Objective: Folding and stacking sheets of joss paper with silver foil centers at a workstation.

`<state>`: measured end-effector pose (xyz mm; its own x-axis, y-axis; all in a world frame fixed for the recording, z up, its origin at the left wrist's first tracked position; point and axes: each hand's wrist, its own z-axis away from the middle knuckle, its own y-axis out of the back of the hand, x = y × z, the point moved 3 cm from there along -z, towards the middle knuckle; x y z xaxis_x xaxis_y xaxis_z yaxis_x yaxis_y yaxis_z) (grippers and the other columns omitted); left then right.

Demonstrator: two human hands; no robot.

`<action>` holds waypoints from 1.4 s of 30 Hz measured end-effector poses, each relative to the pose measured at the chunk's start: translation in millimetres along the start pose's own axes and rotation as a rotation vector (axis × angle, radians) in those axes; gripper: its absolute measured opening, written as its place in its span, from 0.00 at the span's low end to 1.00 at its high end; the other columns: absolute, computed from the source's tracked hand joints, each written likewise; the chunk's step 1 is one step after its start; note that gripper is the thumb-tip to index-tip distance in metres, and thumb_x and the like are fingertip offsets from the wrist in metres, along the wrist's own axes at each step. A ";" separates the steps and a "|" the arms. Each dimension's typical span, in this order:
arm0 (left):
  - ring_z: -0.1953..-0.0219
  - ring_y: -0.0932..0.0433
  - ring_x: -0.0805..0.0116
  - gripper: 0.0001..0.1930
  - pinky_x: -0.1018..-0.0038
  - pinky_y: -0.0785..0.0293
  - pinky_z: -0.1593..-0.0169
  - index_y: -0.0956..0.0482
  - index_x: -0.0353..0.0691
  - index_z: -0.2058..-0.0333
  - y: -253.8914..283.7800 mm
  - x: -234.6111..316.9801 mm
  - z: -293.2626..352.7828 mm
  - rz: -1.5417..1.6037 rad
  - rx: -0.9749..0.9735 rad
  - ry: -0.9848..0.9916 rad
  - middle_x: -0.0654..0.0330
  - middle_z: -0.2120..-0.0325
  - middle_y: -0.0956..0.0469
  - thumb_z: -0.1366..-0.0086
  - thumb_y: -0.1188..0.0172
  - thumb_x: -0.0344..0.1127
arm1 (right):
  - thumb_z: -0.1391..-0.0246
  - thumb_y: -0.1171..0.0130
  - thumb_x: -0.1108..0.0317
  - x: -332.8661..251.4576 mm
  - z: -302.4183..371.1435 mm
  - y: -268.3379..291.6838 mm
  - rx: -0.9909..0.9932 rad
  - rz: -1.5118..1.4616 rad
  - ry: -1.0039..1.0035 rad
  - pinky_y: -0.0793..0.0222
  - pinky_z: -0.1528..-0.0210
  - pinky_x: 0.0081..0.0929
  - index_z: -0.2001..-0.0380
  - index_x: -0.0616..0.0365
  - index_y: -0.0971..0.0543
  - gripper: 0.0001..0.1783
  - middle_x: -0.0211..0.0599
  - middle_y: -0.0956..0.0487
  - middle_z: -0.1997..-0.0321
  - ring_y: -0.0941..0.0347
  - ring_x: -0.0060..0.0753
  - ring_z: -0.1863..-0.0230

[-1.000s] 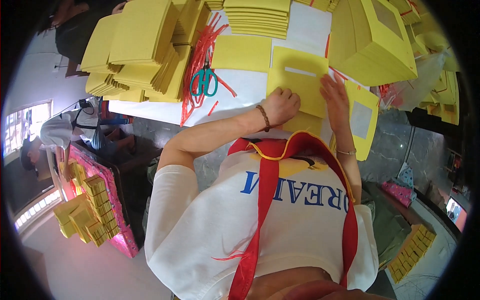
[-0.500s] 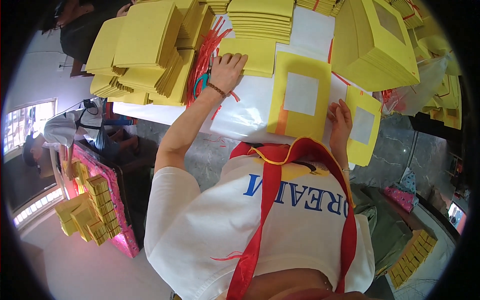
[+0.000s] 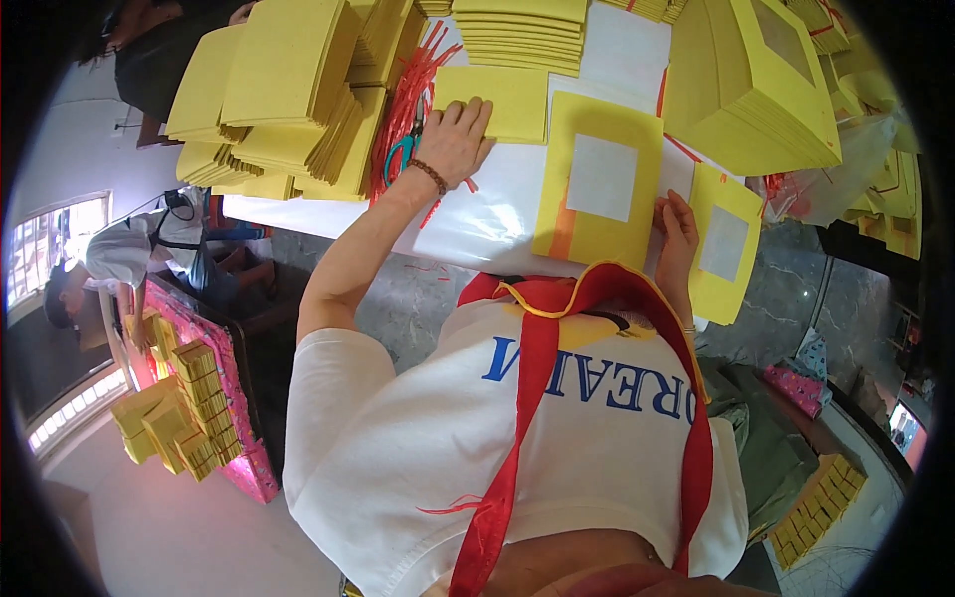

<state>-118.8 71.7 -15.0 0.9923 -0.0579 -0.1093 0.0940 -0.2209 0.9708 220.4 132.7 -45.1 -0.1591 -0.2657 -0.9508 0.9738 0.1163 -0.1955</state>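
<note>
The bench (image 3: 477, 214) has a white top, smooth and glossy, catching a bright glare. The yellow sheet (image 3: 597, 179) lying on it looks like matt paper or thin card, with a paler, flat white panel at its middle and an orange strip down one edge. The yellow sheet (image 3: 505, 99) under the left hand (image 3: 455, 139) has the same dull paper finish, as do the stacked yellow sheets (image 3: 288, 90), whose cut edges look fibrous. The red strings (image 3: 406, 109) look like shiny plastic. The scissors (image 3: 401, 151) have smooth teal plastic handles. The wrist bracelet (image 3: 430, 176) is made of dark beads. The floor (image 3: 418, 298) is grey, polished, veined stone.
</note>
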 end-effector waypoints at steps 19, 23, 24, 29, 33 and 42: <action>0.58 0.32 0.60 0.24 0.65 0.35 0.60 0.33 0.41 0.49 -3.2 7.1 -17.6 -0.018 -0.015 -0.162 0.54 0.56 0.32 0.45 0.46 0.38 | 0.42 0.51 0.70 2.5 -0.1 -0.1 -0.002 0.003 0.005 0.36 0.50 0.24 0.52 0.63 0.30 0.16 0.36 0.26 0.57 0.30 0.25 0.56; 0.59 0.32 0.60 0.24 0.64 0.36 0.61 0.33 0.42 0.49 -6.4 7.4 -14.5 0.002 0.033 -0.103 0.55 0.56 0.32 0.46 0.45 0.37 | 0.42 0.51 0.71 1.5 0.0 -1.7 0.001 0.005 0.001 0.36 0.49 0.22 0.52 0.63 0.29 0.16 0.35 0.26 0.56 0.31 0.24 0.55; 0.59 0.32 0.60 0.24 0.63 0.37 0.60 0.33 0.43 0.49 -4.5 8.1 -13.8 0.016 0.043 -0.084 0.56 0.56 0.32 0.46 0.45 0.37 | 0.43 0.51 0.71 -0.1 0.9 -3.2 -0.001 0.018 -0.012 0.36 0.49 0.22 0.52 0.63 0.29 0.15 0.35 0.27 0.56 0.31 0.24 0.55; 0.53 0.34 0.60 0.29 0.63 0.36 0.56 0.36 0.46 0.47 11.7 13.5 -13.9 0.028 0.016 -0.021 0.58 0.52 0.34 0.50 0.43 0.33 | 0.43 0.50 0.70 -0.3 3.6 -2.1 0.020 0.005 -0.028 0.37 0.49 0.22 0.52 0.62 0.29 0.16 0.34 0.27 0.55 0.32 0.23 0.53; 0.53 0.33 0.57 0.28 0.62 0.37 0.52 0.35 0.43 0.47 50.2 30.0 -14.3 0.098 0.191 -0.012 0.53 0.54 0.32 0.50 0.44 0.32 | 0.44 0.49 0.69 1.3 3.0 6.5 0.019 0.011 -0.065 0.37 0.48 0.24 0.51 0.60 0.29 0.17 0.35 0.28 0.52 0.34 0.24 0.51; 0.65 0.28 0.53 0.28 0.65 0.31 0.59 0.41 0.32 0.43 0.6 100.0 32.0 1.135 -0.085 0.403 0.45 0.66 0.27 0.43 0.49 0.31 | 0.42 0.52 0.67 -14.7 15.6 -5.5 -0.058 0.174 -0.131 0.39 0.45 0.27 0.43 0.62 0.36 0.24 0.39 0.33 0.44 0.34 0.31 0.47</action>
<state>-22.2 34.7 -32.2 0.4653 0.1332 0.8751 -0.8579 -0.1754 0.4829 220.0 121.1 -26.2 0.0364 -0.3582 -0.9329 0.9732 0.2249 -0.0484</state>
